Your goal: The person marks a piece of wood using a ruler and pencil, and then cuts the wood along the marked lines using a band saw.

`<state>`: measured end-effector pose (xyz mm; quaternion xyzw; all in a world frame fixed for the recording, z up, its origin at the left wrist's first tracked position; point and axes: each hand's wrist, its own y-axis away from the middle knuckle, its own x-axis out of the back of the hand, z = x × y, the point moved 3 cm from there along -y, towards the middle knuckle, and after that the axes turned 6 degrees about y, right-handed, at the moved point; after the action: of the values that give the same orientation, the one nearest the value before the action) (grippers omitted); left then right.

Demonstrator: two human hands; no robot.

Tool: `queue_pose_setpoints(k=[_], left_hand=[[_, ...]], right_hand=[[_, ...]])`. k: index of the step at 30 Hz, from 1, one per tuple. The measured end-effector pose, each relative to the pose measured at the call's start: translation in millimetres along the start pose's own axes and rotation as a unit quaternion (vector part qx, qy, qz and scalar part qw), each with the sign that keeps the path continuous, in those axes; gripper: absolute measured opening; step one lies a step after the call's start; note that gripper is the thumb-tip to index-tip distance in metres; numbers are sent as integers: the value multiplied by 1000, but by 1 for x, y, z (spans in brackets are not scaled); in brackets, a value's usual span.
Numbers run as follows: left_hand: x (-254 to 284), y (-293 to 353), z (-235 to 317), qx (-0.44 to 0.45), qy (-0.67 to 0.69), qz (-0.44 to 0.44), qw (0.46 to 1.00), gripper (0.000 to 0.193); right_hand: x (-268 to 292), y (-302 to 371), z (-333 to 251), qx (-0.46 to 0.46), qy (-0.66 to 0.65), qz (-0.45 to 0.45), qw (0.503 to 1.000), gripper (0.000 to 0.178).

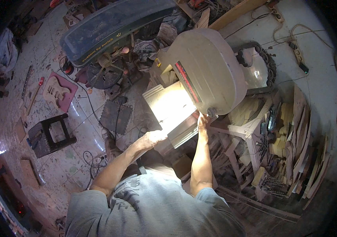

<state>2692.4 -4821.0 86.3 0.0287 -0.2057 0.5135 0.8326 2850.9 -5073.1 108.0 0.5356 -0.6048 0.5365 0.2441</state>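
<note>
A band saw with a large beige wheel housing (212,67) stands in front of me. A lamp glares on its metal table (151,96), washing out most of the surface. At the table's near left corner is my left hand (155,138), its fingers curled together. My right hand (202,122) is at the table's right side, just below the housing and beside a dark knob (211,112). Its fingers are closed and point upward. The glare and the fingers hide what either hand grips.
A dark blue case (113,31) lies beyond the saw. On the left floor are a guitar body (56,93) on a pink sheet and a black step stool (44,144). Cables (91,106) cross the tiles. Wood offcuts (291,130) and a wooden stand (251,136) crowd the right.
</note>
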Motion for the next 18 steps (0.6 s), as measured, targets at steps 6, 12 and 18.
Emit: queue_pose_setpoints(k=[6,12,18], left_hand=[[2,-8,15,-30,2,3,1000,25],[3,-3,7,-14,-28,-19,999,28],[0,-4,5,-4,-18,-17,1000,28]], right_hand=[[-54,30,88,231,870,72,431,27],[-61,32,76,204,752,23,627,27],[-34,23,57,31,142,12,989,27]])
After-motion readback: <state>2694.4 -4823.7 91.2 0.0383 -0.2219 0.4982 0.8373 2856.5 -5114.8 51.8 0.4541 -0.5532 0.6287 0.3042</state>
